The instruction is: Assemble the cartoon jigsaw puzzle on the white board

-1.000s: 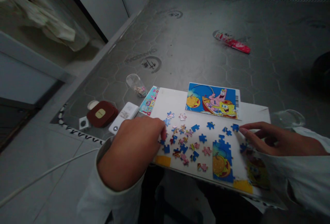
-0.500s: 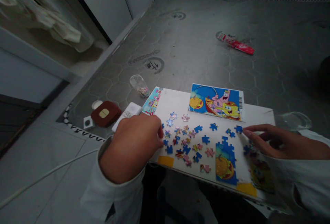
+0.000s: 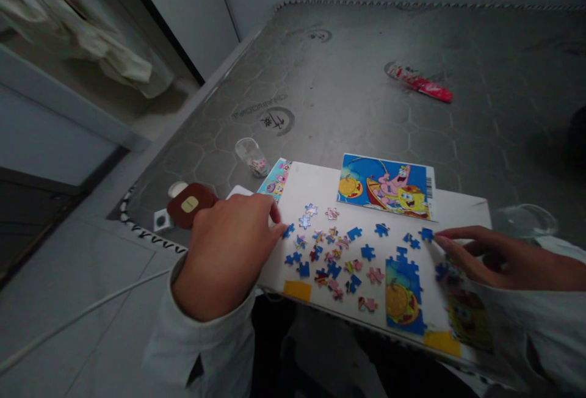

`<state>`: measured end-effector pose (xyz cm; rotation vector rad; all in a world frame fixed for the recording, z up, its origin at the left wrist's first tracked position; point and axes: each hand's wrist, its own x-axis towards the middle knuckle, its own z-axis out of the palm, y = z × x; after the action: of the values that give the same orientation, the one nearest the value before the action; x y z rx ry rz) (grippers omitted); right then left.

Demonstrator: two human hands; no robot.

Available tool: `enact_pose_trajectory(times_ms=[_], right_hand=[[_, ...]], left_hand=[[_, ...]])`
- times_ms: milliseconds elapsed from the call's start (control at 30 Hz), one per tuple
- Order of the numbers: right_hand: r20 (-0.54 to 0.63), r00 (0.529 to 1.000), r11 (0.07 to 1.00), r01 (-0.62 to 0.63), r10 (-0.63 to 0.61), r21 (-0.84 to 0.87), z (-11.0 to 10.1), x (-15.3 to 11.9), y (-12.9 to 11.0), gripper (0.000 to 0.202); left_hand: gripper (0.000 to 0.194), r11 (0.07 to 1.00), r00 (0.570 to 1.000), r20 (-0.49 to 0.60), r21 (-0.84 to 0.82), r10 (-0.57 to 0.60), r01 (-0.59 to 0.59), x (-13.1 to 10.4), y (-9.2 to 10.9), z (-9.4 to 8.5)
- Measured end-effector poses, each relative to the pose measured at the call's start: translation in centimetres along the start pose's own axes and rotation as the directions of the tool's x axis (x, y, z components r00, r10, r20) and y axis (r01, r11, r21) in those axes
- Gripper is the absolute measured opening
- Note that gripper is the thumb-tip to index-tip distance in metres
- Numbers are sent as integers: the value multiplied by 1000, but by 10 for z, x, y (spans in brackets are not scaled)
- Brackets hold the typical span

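My left hand is closed at the left side of the white board, its fingertips at a small blue puzzle piece. On the right, my right hand has its thumb and forefinger together at another blue piece. Between the hands lie several loose blue, pink and yellow pieces. A joined puzzle section with a burger sits near the board's front edge. Beneath my right wrist is a partly shadowed yellow section. The picture card lies at the board's back.
Left of the board are a clear cup with small pieces in it, a brown case and a small white cube. A red wrapper lies farther back. A clear round object stands behind my right hand.
My left fingertips have moved up the board to the blue piece at its left side. My right hand stays at its blue piece. The view has shifted slightly.
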<state>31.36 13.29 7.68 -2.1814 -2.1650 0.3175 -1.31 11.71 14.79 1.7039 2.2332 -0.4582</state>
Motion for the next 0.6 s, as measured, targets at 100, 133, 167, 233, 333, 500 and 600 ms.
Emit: enact_pose_trajectory(times_ms=[100,133,167,233,333,500,600], right_hand=[[51,998,998,-24,21,59,-3,2,1,85],[64,998,997,-28,23,73,-4,2,1,82],[74,997,995,-29,22,91,-5,3,2,78],[84,996,993,-31,22,114,-6,3,2,69],[57,997,993,-61,56,99,-10,1,-2,50],[51,992,992,-119,117,42,-18,3,3,37],[61,980,982,-191,191,-2,-20,4,17,38]], left_hand=[[29,1000,1000,9,-13,-11,11,0,4,-3],[29,1000,1000,22,-16,-3,4,1,5,-2],[29,1000,999,35,-16,9,-9,2,7,-1],[29,999,998,49,-7,33,-33,3,8,2],[28,998,997,50,7,64,-64,3,8,5],[28,997,997,39,15,71,-72,2,6,5],[29,990,993,22,77,118,-119,3,4,9]])
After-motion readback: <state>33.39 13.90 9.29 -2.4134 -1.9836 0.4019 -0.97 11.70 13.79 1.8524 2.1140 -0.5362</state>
